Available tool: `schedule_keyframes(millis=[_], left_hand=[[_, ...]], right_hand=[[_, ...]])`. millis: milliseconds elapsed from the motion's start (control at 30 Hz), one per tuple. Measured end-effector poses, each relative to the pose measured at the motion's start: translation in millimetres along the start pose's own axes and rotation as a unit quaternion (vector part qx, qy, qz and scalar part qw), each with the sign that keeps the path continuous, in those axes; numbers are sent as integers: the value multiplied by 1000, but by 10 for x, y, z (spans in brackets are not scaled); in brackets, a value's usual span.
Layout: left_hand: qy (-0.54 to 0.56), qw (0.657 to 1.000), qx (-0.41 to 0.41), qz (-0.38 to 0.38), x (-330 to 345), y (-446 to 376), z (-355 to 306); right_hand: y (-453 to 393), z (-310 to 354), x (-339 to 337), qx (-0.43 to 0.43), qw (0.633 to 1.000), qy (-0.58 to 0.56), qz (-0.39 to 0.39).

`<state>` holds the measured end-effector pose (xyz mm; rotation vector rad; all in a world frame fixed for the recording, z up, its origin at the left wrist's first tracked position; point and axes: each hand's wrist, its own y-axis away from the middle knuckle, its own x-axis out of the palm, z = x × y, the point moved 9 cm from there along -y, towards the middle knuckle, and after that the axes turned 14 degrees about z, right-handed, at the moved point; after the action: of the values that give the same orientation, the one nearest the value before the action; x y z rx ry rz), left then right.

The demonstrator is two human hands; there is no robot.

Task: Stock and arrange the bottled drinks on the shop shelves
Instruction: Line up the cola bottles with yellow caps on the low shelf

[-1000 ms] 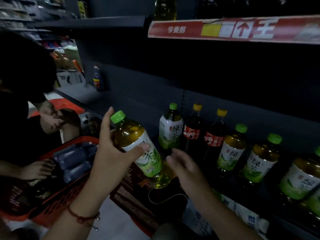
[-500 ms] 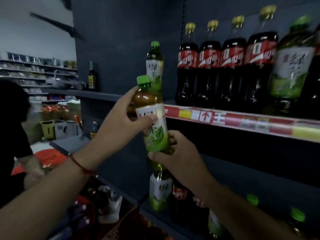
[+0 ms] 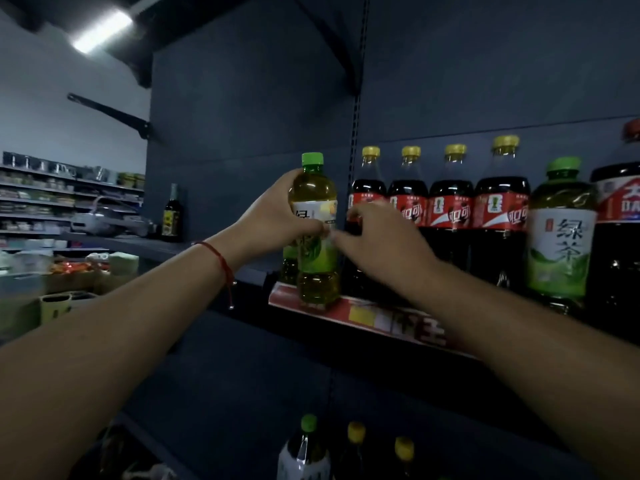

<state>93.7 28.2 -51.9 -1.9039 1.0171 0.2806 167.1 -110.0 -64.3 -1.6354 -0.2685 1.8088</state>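
Green-capped clear plastic green-tea bottle (image 3: 314, 230) is standing upright at the upper shelf's (image 3: 367, 315) front edge; left hand (image 3: 277, 216) is gripping its label, right hand (image 3: 377, 237) is hovering at three o'clock, fingers loosely spread, holding nothing.

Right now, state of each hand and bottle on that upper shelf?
left hand: grips the green tea bottle
green tea bottle: upright, capped, base at the shelf's front edge
right hand: fingers loosely curled beside that bottle; blurred, contact unclear
four cola bottles: upright, capped, in a row
second green tea bottle: upright, capped, right of the colas
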Motion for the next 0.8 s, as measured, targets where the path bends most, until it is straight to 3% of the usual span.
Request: schedule_keyframes(millis=[167, 333, 467, 700, 800], left_hand=[[1, 999, -7, -37, -28, -216, 116], [-2, 998, -8, -61, 35, -318, 258], [-13, 999, -11, -50, 117, -373, 345], [-63, 997, -28, -20, 189, -531, 437], [-100, 993, -37, -40, 232, -474, 350]], right_hand=[[-544, 181, -723, -32, 983, 172, -50], [-1069, 73, -771, 34, 956, 286, 55], [-1229, -49, -634, 87, 936, 312, 140], [-1184, 8, -786, 22, 967, 250, 48], [-1076, 33, -834, 5, 982, 184, 48]])
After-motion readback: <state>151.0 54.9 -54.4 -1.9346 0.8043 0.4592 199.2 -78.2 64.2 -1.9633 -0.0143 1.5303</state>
